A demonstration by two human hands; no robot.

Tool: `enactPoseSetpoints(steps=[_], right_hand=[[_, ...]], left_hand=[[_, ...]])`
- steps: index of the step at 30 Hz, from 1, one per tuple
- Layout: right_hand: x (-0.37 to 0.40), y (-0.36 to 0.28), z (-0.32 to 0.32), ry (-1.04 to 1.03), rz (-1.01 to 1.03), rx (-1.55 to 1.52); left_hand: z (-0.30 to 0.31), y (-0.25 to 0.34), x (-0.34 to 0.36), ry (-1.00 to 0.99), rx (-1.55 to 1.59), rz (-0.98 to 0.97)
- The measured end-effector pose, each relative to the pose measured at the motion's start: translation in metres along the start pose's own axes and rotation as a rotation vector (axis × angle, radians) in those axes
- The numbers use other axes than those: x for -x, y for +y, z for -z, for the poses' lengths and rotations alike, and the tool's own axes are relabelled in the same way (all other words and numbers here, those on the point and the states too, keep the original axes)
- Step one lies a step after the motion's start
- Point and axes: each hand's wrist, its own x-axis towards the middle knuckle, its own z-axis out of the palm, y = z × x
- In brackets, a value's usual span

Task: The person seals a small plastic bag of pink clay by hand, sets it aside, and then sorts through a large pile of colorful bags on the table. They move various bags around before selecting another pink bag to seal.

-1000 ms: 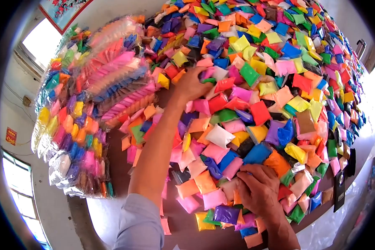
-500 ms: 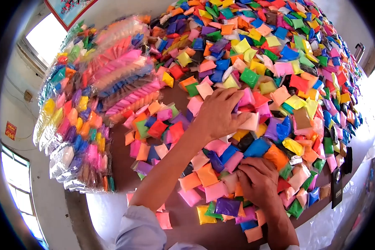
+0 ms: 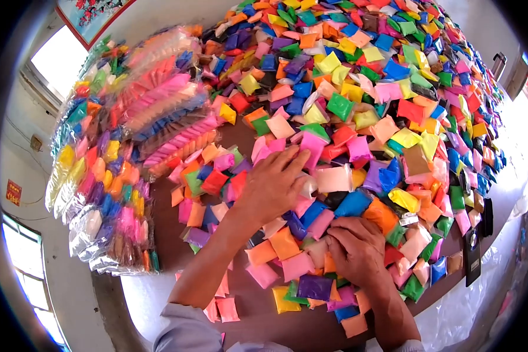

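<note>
My left hand [image 3: 274, 185] lies palm down over the near left part of a heap of small colourful packets, its fingers spread beside a magenta packet [image 3: 314, 146]. A pale pink packet [image 3: 333, 179] sits just right of its fingertips. My right hand [image 3: 358, 246] rests lower on the heap, fingers curled, next to an orange packet [image 3: 381, 217] and a blue one [image 3: 353, 203]. What its fingers hold, if anything, is hidden. A purple packet [image 3: 317, 288] lies below it near the table's front edge.
Clear bags [image 3: 164, 105] filled with rows of packets are stacked at the left. The heap [image 3: 387, 70] rises toward the back and right. A dark device [image 3: 473, 258] lies at the brown table's [image 3: 252, 320] right edge. Clear plastic [image 3: 463, 311] hangs beyond that edge.
My left hand has moved left and slightly down, away from the pale pink packet. My right hand stays at nearly the same place. The whole view has shifted slightly.
</note>
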Motion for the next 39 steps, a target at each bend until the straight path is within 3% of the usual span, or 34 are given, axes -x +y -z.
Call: enactPoseSetpoints(steps=[5,7,12,15,20,22,25,30,32,34,36,38,39], right_hand=[[0.001,0.0,-0.001,-0.01,-0.017,0.004],[-0.001,0.0,-0.001,0.017,0.007,0.004],[0.0,0.0,-0.002,0.014,0.01,0.002],[0.002,0.002,-0.003,0.016,0.002,-0.008],[0.001,0.002,-0.002,0.019,0.003,-0.002],[-0.001,0.0,0.0,0.033,0.018,0.006],[0.0,0.002,-0.001,0.045,0.022,0.002],[0.003,0.008,-0.002,0.046,0.021,0.027],[0.006,0.011,-0.005,0.05,0.041,-0.02],[0.007,0.011,-0.004,0.038,0.032,-0.01],[0.008,0.01,-0.003,0.025,0.016,-0.031],[0.01,0.011,-0.003,0.015,0.007,-0.024],[0.01,0.011,-0.002,0.008,0.009,-0.026]], left_hand=[[0.009,-0.019,0.012,0.044,-0.033,-0.068],[0.013,-0.026,0.019,0.158,0.042,0.127],[0.022,-0.066,0.03,0.299,0.069,0.214],[0.033,-0.073,0.029,0.339,0.302,0.474],[0.03,-0.099,0.029,0.381,0.419,0.421],[0.031,-0.095,0.029,0.33,1.116,0.67],[0.038,-0.073,0.017,0.309,1.238,0.737],[0.022,-0.076,0.004,0.191,1.081,0.628],[0.021,-0.068,-0.006,0.158,0.763,0.558],[0.023,-0.052,-0.02,0.138,0.614,0.45],[0.023,-0.028,-0.036,0.185,0.17,0.203],[0.014,-0.007,-0.059,0.208,0.211,0.187],[0.01,0.007,-0.072,0.213,0.181,0.056]])
